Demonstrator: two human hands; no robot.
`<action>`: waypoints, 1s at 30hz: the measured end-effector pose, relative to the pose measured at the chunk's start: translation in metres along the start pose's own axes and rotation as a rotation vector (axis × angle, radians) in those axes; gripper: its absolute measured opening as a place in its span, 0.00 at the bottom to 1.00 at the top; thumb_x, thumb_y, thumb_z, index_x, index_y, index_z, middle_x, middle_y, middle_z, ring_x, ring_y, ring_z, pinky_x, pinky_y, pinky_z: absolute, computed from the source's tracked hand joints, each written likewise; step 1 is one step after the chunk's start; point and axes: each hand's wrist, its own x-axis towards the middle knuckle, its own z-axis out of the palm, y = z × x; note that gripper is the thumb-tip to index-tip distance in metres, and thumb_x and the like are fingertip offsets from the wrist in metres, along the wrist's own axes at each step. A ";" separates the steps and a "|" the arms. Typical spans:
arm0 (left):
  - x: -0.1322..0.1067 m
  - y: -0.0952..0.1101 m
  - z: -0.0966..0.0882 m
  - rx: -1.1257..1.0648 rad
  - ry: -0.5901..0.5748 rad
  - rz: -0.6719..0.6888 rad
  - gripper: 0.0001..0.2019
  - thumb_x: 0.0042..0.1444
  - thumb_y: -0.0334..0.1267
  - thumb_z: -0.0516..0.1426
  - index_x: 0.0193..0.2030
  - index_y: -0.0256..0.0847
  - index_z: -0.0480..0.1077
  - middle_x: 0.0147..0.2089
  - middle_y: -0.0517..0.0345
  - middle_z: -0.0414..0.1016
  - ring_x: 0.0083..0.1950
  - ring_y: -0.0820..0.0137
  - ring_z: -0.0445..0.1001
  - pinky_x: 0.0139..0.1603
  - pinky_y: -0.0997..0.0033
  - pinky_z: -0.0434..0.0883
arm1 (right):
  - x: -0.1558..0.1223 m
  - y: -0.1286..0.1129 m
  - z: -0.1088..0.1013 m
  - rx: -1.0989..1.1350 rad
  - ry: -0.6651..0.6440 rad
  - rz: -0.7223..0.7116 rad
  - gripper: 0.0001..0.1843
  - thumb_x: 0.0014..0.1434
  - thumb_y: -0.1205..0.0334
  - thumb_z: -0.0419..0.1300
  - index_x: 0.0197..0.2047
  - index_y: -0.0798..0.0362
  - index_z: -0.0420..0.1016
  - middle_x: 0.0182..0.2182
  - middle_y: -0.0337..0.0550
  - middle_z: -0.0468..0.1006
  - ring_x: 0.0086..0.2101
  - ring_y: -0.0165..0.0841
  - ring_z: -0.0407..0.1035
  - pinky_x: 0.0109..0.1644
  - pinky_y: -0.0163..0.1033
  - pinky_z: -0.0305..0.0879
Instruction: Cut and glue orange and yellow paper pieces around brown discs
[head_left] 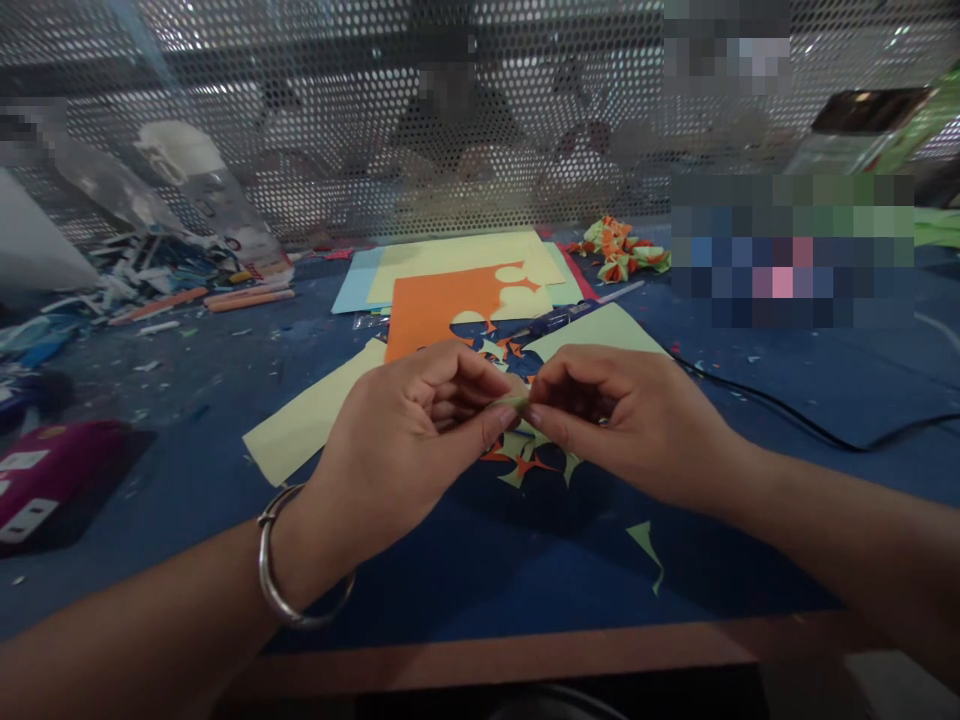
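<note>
Brown near edge of table [465, 662], then left hand [401, 425] and right hand [637, 415] above its middle, thumbs and forefingers pinched on small green paper piece [512, 402] between them, other fingers curled. Piece probably feather-light, soft, easily creased; best held by edges. Table blue, scattered with paper scraps [517, 448]; orange sheet [424, 310] toward far edge; perforated metal screen [322, 205] behind.

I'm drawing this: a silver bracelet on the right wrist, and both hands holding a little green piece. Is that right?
Not quite: the silver bracelet is on the left wrist, as the head view shows. The left hand and right hand do hold a little green piece.
</note>
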 end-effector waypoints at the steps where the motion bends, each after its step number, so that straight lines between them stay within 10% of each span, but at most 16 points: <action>1: 0.000 0.000 0.000 0.016 0.002 0.010 0.06 0.56 0.36 0.66 0.39 0.43 0.75 0.33 0.62 0.81 0.35 0.73 0.80 0.36 0.77 0.77 | 0.000 0.000 0.000 -0.004 0.000 0.001 0.04 0.59 0.67 0.62 0.32 0.55 0.74 0.24 0.35 0.70 0.24 0.24 0.63 0.28 0.32 0.59; 12: -0.010 0.005 -0.001 0.381 0.083 0.196 0.03 0.61 0.38 0.62 0.40 0.46 0.73 0.33 0.65 0.79 0.31 0.75 0.76 0.33 0.77 0.73 | -0.001 -0.004 -0.002 0.041 -0.009 -0.037 0.04 0.61 0.66 0.62 0.34 0.55 0.74 0.25 0.34 0.70 0.23 0.23 0.62 0.26 0.30 0.58; 30: -0.002 -0.003 0.005 0.002 -0.074 -0.010 0.17 0.55 0.30 0.62 0.48 0.44 0.61 0.35 0.63 0.73 0.35 0.74 0.75 0.34 0.74 0.72 | 0.000 -0.001 -0.001 0.147 -0.134 0.011 0.07 0.63 0.66 0.61 0.32 0.55 0.71 0.23 0.33 0.68 0.23 0.23 0.58 0.26 0.31 0.54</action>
